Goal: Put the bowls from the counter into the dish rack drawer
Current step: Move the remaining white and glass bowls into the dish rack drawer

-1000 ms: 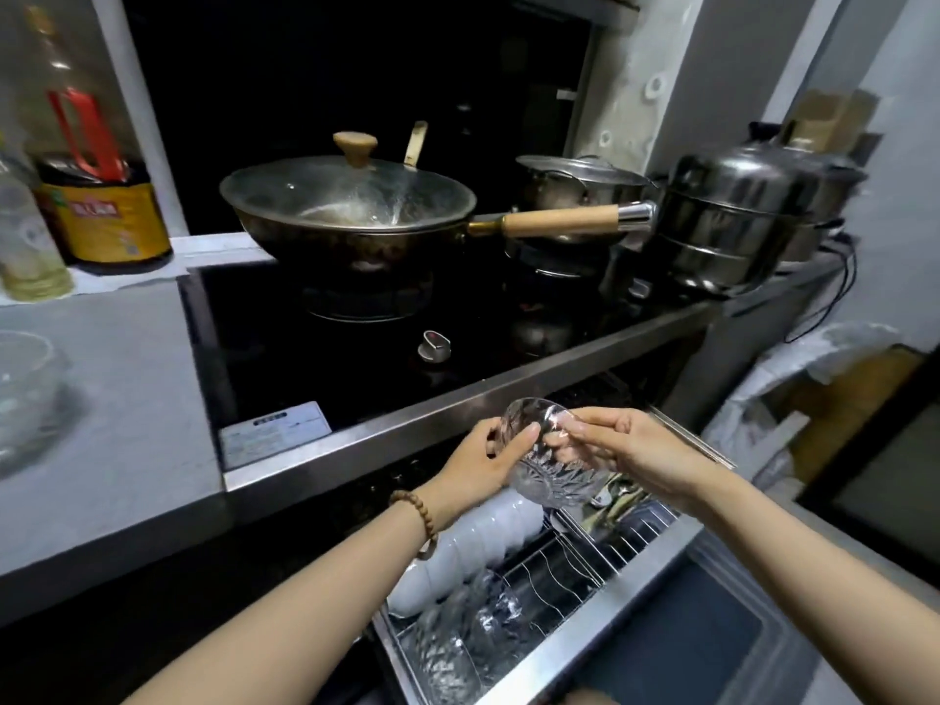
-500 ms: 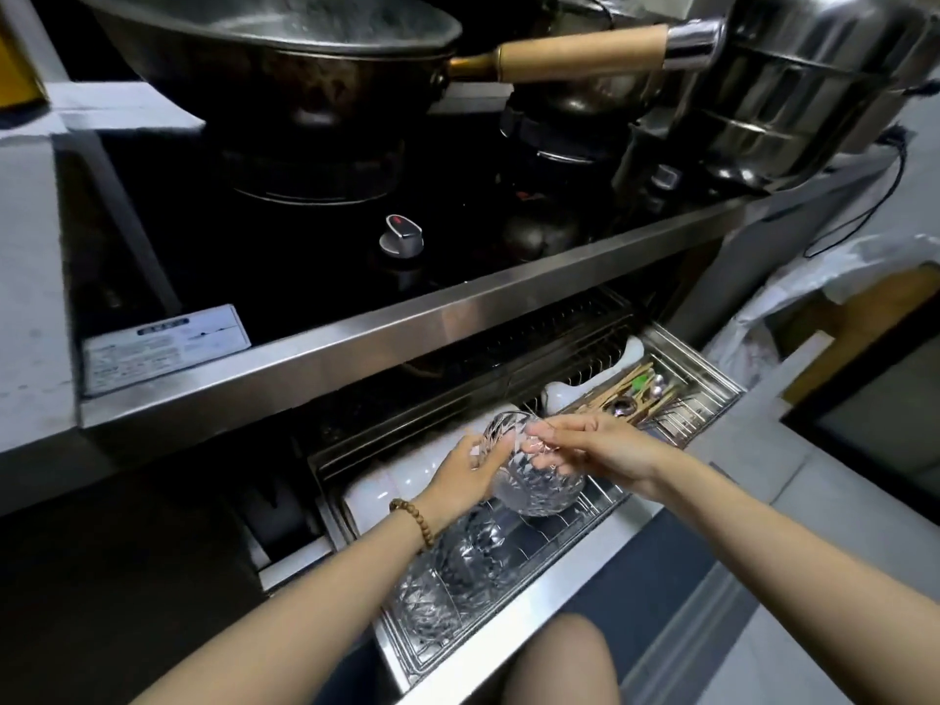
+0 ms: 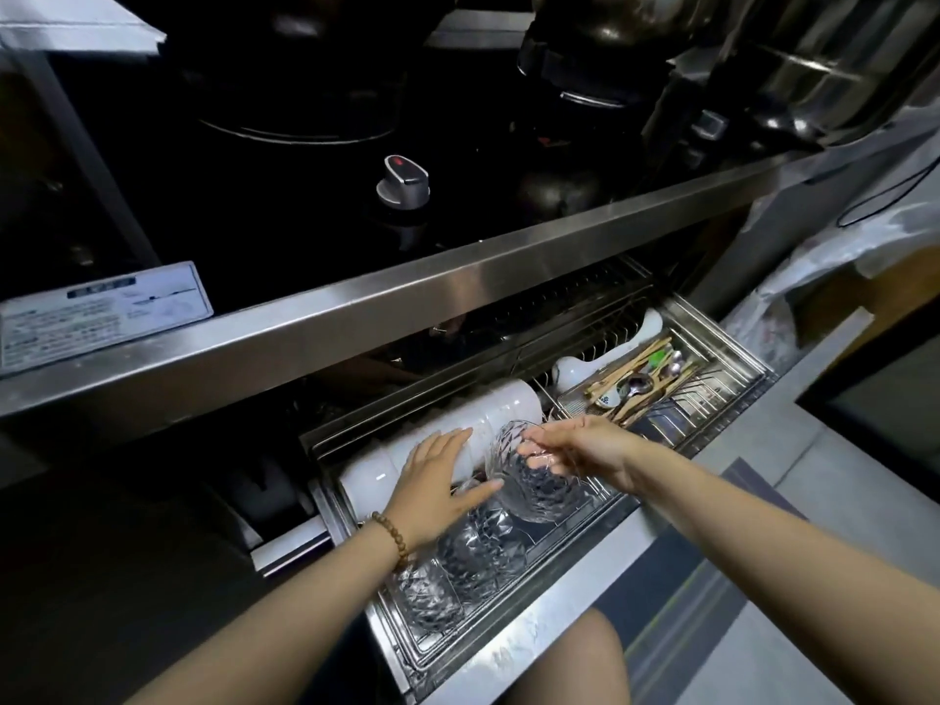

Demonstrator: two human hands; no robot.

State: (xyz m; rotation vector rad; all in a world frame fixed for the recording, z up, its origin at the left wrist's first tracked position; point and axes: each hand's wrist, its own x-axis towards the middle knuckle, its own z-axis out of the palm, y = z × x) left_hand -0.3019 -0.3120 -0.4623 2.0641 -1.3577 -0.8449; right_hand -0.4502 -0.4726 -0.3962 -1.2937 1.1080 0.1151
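Note:
A clear cut-glass bowl (image 3: 534, 480) stands tilted on its edge in the open steel dish rack drawer (image 3: 513, 653). My right hand (image 3: 585, 445) holds its rim, with the fingers curled inside the bowl. My left hand (image 3: 432, 480) lies flat with straight fingers; the thumb touches the bowl's lower rim and the fingers rest against a row of white bowls (image 3: 458, 429). Several more glass bowls (image 3: 458, 567) stand in a row in the rack in front of the held one.
The drawer's right compartment holds chopsticks and spoons (image 3: 641, 379). Above it run the counter's steel front edge (image 3: 407, 307) and a black stove with a knob (image 3: 402, 183). Steel pots (image 3: 814, 58) stand at the top right. My knee (image 3: 569, 664) is below the drawer.
Both hands lowered the glass bowl from counter height into the rack. My left hand let go of the bowl and flattened against the white bowls. The camera tilted downward.

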